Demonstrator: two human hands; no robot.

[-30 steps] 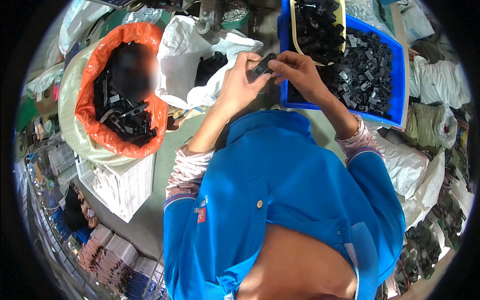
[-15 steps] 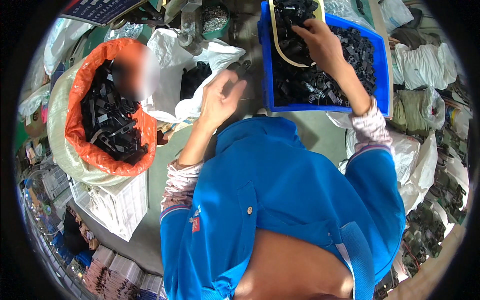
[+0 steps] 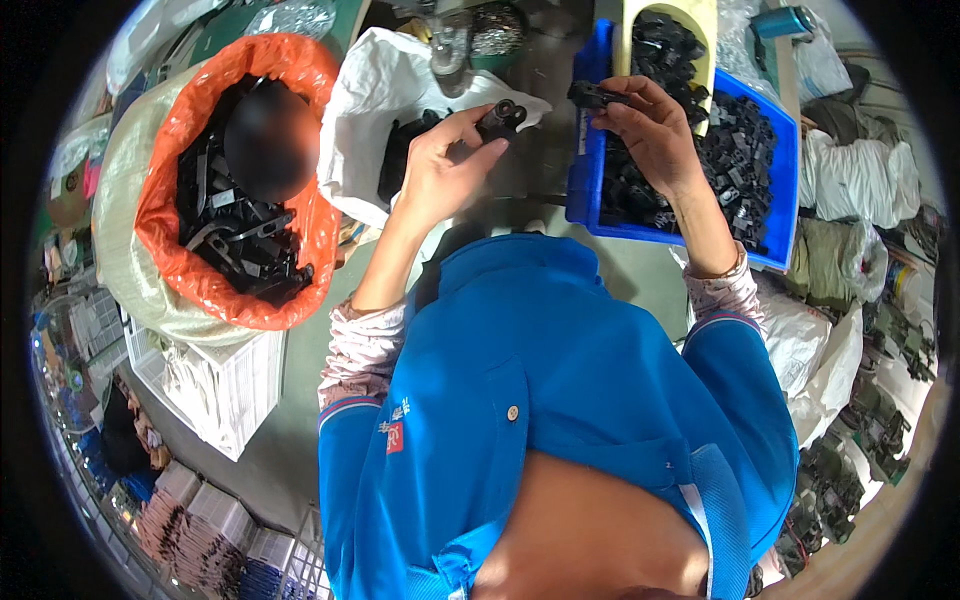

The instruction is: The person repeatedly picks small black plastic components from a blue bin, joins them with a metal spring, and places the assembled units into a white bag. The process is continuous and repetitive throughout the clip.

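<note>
My left hand is closed around a black plastic part with round ends, held beside the mouth of a white bag. Black pieces lie inside that bag. To the right, my right hand pinches a second, smaller black plastic part between thumb and fingers. It hovers over the left edge of a blue bin. Loose small black parts fill this bin, and a cream scoop-shaped tray holding more black pieces rests in it.
On the left stands a woven sack with an orange liner, full of black plastic parts, above a white crate. A metal machine piece and a dark green bowl of small metal bits are at the back. White bags line the right.
My right hand has come out of the cream tray, toward me and the middle, and now holds a black part. My left hand has turned its part upward.
</note>
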